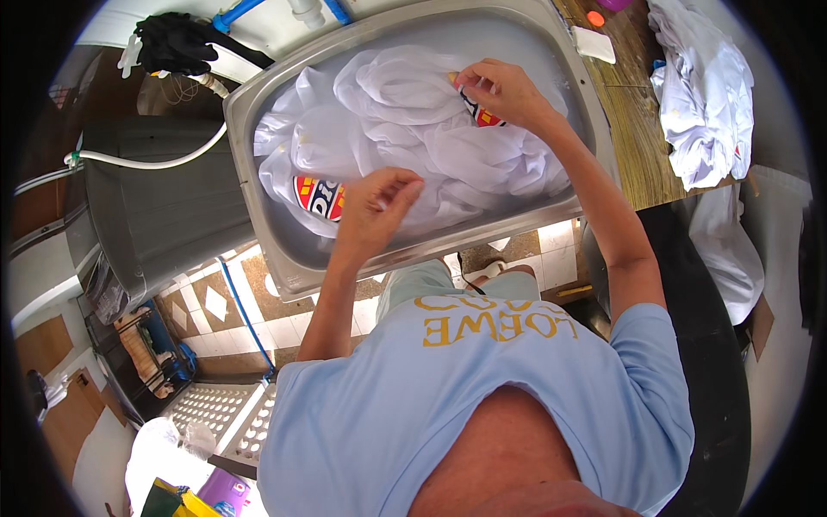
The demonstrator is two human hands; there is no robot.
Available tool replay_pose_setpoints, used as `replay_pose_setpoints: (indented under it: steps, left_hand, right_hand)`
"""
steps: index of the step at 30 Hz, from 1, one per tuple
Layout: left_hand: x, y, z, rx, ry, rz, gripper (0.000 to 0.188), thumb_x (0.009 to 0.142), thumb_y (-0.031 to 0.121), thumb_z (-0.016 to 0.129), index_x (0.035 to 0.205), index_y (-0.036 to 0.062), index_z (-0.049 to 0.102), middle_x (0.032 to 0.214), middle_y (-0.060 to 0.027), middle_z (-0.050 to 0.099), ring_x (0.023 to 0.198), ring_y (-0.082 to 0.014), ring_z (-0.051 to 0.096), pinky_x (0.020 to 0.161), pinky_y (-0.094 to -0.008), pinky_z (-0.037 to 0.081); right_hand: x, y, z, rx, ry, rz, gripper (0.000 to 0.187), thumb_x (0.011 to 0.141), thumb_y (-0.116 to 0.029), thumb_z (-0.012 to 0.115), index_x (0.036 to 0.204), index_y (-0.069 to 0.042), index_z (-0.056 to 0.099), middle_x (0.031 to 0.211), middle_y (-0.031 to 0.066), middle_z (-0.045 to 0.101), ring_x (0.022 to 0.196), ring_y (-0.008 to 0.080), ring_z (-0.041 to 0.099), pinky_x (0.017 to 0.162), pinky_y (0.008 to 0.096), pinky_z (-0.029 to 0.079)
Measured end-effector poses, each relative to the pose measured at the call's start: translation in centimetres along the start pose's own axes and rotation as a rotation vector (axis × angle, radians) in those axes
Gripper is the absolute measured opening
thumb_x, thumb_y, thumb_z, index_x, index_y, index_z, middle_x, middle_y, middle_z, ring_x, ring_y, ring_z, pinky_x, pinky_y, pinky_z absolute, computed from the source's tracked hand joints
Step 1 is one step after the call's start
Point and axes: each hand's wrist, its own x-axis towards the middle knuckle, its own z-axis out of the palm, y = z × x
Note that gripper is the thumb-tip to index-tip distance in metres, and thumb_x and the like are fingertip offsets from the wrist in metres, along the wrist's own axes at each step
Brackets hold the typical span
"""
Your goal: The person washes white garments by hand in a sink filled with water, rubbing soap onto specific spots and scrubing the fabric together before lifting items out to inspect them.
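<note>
1. As seen from the head view, both hands down inside the steel basin (245,164), among the white garments (388,112) heaped loosely over most of its floor
2. Left hand (379,202) at the near side of the heap, fingers drawn together and pinched on a fold of white cloth, just beside a red-and-yellow print (317,196)
3. Right hand (504,90) at the far side, fingertips closed on cloth at the edge of a second print of the same colours, mostly hidden under the hand
4. Judged as hand-washing in mid-course: working or sorting the cloth around the printed patches, nothing lifted clear of the basin; impossible to tell how much water lies under the heap
5. For the next move, probably a firm pinch on both folds, with the cloth drawn taut between the hands and kept low over the basin, away from its rim
6. Round about: another pile of white clothes (702,95) on the wooden table (633,129) to the right, well apart from the basin; a white block (594,43) near the far rim; a white hose (146,162) and black gloves (177,41) to the left
</note>
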Motion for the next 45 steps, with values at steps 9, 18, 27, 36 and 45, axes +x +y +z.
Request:
replay_pose_setpoints:
  steps: [9, 18, 27, 36, 45]
  left_hand:
    - [4.2, -4.2, -6.9, -0.085, 0.577, 0.024, 0.017, 0.089, 0.011, 0.061, 0.099, -0.0022, 0.064, 0.081, -0.0043, 0.065, 0.073, -0.0090, 0.060, 0.068, -0.0218, 0.049]
    - [10.3, -7.6, -6.2, 0.230, 0.626, -0.064, 0.026, 0.086, 0.018, 0.062, 0.104, -0.0003, 0.064, 0.092, -0.0112, 0.065, 0.073, -0.0149, 0.064, 0.067, -0.0250, 0.050]
    - [13.4, -8.7, -5.0, -0.045, 0.605, -0.134, 0.019, 0.084, 0.021, 0.066, 0.088, 0.0022, 0.063, 0.076, -0.0010, 0.061, 0.068, -0.0059, 0.051, 0.062, -0.0209, 0.042]
    - [15.4, -8.7, -5.4, -0.564, 0.514, 0.198, 0.015, 0.090, 0.018, 0.060, 0.080, 0.0100, 0.054, 0.072, 0.0062, 0.054, 0.064, -0.0011, 0.043, 0.058, -0.0184, 0.035]
    - [15.6, -9.0, -6.1, -0.726, 0.490, 0.146, 0.009, 0.091, 0.020, 0.058, 0.089, 0.0109, 0.055, 0.076, 0.0033, 0.059, 0.064, -0.0018, 0.049, 0.056, -0.0184, 0.040]
  right_hand:
    - [4.9, -3.2, 5.8, -0.200, -0.177, -0.169, 0.025, 0.081, -0.031, 0.063, 0.083, -0.005, 0.065, 0.079, 0.0085, 0.060, 0.070, 0.0246, 0.057, 0.065, 0.0340, 0.046]
    - [7.1, 0.7, 8.8, 0.067, -0.166, -0.156, 0.025, 0.082, -0.029, 0.056, 0.080, -0.004, 0.061, 0.070, 0.0090, 0.059, 0.063, 0.0250, 0.057, 0.059, 0.0364, 0.044]
    - [8.9, 2.7, 5.3, 1.248, -0.126, 0.610, 0.025, 0.092, -0.026, 0.049, 0.099, -0.004, 0.058, 0.091, 0.0047, 0.060, 0.080, 0.0141, 0.056, 0.064, 0.0294, 0.045]
    - [10.6, 1.6, 1.8, 0.261, -0.864, 0.247, 0.048, 0.077, -0.034, 0.072, 0.112, -0.004, 0.061, 0.098, 0.0029, 0.064, 0.084, 0.0099, 0.058, 0.075, 0.0231, 0.046]
    - [9.1, 3.5, -0.7, 1.101, -0.336, 0.472, 0.035, 0.085, -0.023, 0.064, 0.114, -0.004, 0.061, 0.099, 0.0037, 0.064, 0.085, 0.0117, 0.061, 0.074, 0.0218, 0.047]
